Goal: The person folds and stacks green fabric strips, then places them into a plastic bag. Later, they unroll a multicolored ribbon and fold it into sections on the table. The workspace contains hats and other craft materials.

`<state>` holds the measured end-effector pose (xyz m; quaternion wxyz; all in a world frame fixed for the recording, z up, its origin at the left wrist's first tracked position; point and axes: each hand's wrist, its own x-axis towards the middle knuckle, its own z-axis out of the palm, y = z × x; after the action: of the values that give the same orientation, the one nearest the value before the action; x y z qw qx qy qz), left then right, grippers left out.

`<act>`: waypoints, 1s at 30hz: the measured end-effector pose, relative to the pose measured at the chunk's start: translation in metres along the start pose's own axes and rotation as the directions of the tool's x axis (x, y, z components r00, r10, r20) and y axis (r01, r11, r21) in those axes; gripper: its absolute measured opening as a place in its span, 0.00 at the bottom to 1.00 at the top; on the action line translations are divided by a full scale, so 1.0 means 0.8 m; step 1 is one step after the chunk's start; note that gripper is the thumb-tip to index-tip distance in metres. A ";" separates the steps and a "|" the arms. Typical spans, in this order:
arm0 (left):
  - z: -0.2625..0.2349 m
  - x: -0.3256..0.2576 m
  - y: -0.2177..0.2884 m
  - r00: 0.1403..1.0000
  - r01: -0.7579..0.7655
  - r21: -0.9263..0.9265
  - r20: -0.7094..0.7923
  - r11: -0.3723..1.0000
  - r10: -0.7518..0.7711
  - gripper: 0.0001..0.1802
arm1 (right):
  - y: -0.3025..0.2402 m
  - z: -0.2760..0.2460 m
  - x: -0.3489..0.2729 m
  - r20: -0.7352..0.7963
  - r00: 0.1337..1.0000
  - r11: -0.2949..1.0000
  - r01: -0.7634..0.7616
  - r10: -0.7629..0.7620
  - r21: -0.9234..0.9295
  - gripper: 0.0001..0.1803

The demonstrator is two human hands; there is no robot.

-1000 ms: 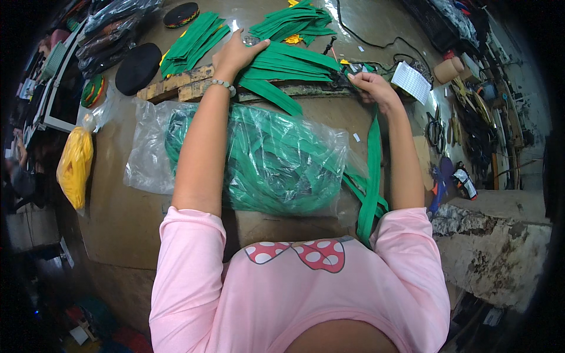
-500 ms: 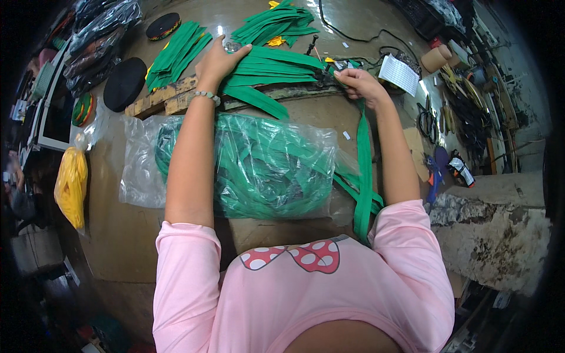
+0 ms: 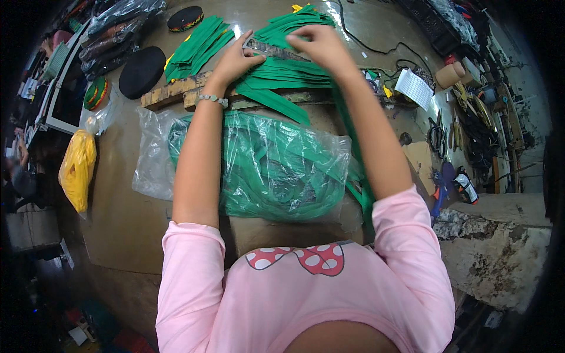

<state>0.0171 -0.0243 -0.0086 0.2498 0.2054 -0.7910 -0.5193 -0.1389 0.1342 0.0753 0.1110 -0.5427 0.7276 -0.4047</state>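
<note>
My left hand [image 3: 232, 66] is open at the left end of a stack of flat green fabric strips [image 3: 288, 76], with thumb and forefinger spread apart. Above the stack's far side is my right hand [image 3: 322, 52], slightly blurred, its fingers curled together; what they hold, if anything, is hidden. The strips lie across a worn wooden board [image 3: 197, 88], one slanting off its near edge. A long green strip [image 3: 344, 112] runs from under my right forearm down to a clear plastic bag [image 3: 282, 170] full of coiled green strip.
More green strip bundles [image 3: 197, 47] lie beyond the board. Black rolls [image 3: 142, 72] and a yellow bagged bundle [image 3: 77, 170] sit at left. On the right are a black cable [image 3: 382, 50], a white paper sheet [image 3: 414, 89], scissors [image 3: 436, 135] and a cardboard roll [image 3: 450, 75].
My right hand has moved left and away from me, from the board's right end to above the stack. The long strip's upper part has shifted left. My left hand stays by the stack.
</note>
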 end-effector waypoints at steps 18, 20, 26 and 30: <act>0.024 0.010 0.026 0.941 0.313 0.531 -0.289 0.788 -0.178 0.53 | 0.013 -0.150 -0.046 0.085 0.976 0.958 -0.174 0.198 -0.229 0.22; 0.025 0.009 0.027 0.940 0.314 0.545 -0.294 0.778 -0.173 0.53 | 0.035 -0.163 -0.065 0.125 0.930 0.938 -0.339 0.345 -0.073 0.21; 0.022 0.010 0.028 0.954 0.269 0.525 -0.263 0.808 -0.147 0.54 | 0.106 -0.124 -0.106 0.164 0.859 0.839 -0.510 0.485 0.191 0.17; 0.019 0.014 0.022 0.962 0.235 0.522 -0.244 0.820 -0.120 0.55 | 0.125 -0.119 -0.110 0.303 0.822 0.762 -0.564 0.482 0.318 0.17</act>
<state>-0.0024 -0.0130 0.0045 0.2095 0.3923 -0.8540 -0.2699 -0.2322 0.2649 0.0416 0.4004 -0.3216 0.7382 -0.4374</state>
